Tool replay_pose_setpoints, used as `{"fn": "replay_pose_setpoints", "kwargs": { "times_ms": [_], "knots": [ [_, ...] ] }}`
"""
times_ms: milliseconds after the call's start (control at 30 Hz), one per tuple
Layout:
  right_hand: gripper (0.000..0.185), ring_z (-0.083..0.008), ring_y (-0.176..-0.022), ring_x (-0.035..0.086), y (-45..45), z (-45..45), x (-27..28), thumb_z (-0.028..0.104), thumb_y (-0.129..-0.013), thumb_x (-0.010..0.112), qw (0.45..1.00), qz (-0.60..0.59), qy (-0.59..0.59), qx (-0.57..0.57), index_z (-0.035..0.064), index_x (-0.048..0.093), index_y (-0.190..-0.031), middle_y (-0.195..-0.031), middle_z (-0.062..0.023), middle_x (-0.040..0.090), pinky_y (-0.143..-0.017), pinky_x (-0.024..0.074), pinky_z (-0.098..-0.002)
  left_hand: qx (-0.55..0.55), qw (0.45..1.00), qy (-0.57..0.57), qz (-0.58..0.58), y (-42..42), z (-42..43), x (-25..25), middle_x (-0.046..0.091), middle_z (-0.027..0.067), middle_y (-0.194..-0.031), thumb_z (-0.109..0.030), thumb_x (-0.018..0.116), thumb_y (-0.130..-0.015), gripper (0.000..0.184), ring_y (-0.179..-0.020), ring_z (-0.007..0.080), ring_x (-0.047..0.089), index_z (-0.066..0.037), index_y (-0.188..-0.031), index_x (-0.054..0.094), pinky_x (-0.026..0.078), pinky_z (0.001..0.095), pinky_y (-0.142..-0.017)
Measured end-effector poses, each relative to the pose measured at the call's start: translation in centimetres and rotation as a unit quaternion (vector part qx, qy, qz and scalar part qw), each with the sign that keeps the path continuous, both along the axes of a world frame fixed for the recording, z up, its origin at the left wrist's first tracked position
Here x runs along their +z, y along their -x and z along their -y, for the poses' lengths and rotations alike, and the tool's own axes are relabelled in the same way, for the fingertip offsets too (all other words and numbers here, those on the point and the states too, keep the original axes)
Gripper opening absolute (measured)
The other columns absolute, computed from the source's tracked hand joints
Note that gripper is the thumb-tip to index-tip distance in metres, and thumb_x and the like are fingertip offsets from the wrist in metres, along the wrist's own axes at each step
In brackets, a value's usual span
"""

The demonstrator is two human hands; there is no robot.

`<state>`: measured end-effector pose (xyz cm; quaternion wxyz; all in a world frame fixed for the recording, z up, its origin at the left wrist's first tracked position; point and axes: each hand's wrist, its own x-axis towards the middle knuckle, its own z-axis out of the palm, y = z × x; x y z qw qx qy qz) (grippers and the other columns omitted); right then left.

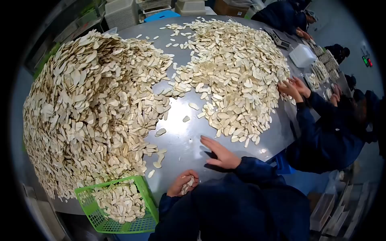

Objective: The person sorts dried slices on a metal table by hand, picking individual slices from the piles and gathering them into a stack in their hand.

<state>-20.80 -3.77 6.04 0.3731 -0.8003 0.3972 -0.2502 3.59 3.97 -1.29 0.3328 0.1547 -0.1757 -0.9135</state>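
Pale flat oval slices are cupped in my left hand [183,183], whose fingers curl around them just right of a green basket [149,201]. The basket stands at the table's near edge and holds many more slices [122,201]. My right hand [220,153] is over the bare metal table [177,134], fingers stretched out and nothing in it. A very large heap of slices [80,108] rises on the left. Beyond my right hand lies a second, flatter heap [233,76]. A few loose slices [161,132] lie between the two heaps.
A co-worker's hands [295,88] are at the right edge of the flatter heap. More people stand farther along the right side, near a white container [302,55] and a scale [280,40]. Stacked white trays [120,14] and a blue lid [162,16] are at the back.
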Motion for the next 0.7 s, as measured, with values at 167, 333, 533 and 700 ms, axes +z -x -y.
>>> {"fn": "replay_pose_setpoints", "kwargs": {
  "times_ms": [167,333,533,700],
  "knots": [
    [0.064,-0.0377,-0.122,0.042,2.1,2.7,-1.6,0.028,-0.083,0.064,0.976,-0.151,0.151,-0.035,-0.0004,0.041,-0.135,-0.137,-0.023,0.039,-0.102,0.0343,-0.0403,0.007,0.999,-0.009,-0.036,0.1,0.3,1.1,0.051,0.0081,-0.089,-0.026,0.056,-0.092,0.028,-0.073,0.0126,0.048,-0.001,-0.104,0.052,0.039,0.0179,-0.049],
    [0.059,-0.0391,-0.117,0.043,6.4,7.0,-3.6,0.027,-0.084,0.061,0.975,-0.134,0.087,-0.157,0.0015,0.041,-0.134,-0.131,-0.0227,0.045,-0.1,0.0346,-0.0409,0.025,0.997,-0.033,-0.064,0.1,0.3,1.1,0.048,0.0081,-0.092,-0.026,0.054,-0.093,0.028,-0.074,0.013,0.046,-0.001,-0.106,0.051,0.038,0.0185,-0.049],
    [0.041,-0.0394,-0.107,0.053,11.1,10.7,0.5,0.023,-0.087,0.061,0.964,-0.11,0.108,-0.216,-0.0004,0.051,-0.12,-0.114,-0.0231,0.057,-0.092,0.0409,-0.0417,0.055,0.995,-0.052,-0.072,0.2,0.3,0.7,0.044,0.0078,-0.093,-0.027,0.048,-0.097,0.024,-0.071,0.0129,0.04,-0.005,-0.106,0.05,0.036,0.0181,-0.049],
    [0.058,-0.0323,-0.116,0.052,14.8,12.9,4.0,0.024,-0.085,0.062,0.957,0.022,0.003,-0.289,0.0017,0.042,-0.135,-0.129,-0.0233,0.05,-0.097,0.0417,-0.038,0.071,0.993,-0.078,-0.045,0.3,0.5,1.1,0.042,0.007,-0.09,-0.024,0.042,-0.099,0.02,-0.07,0.0135,0.039,-0.006,-0.105,0.049,0.035,0.0179,-0.047]
  ]
}}
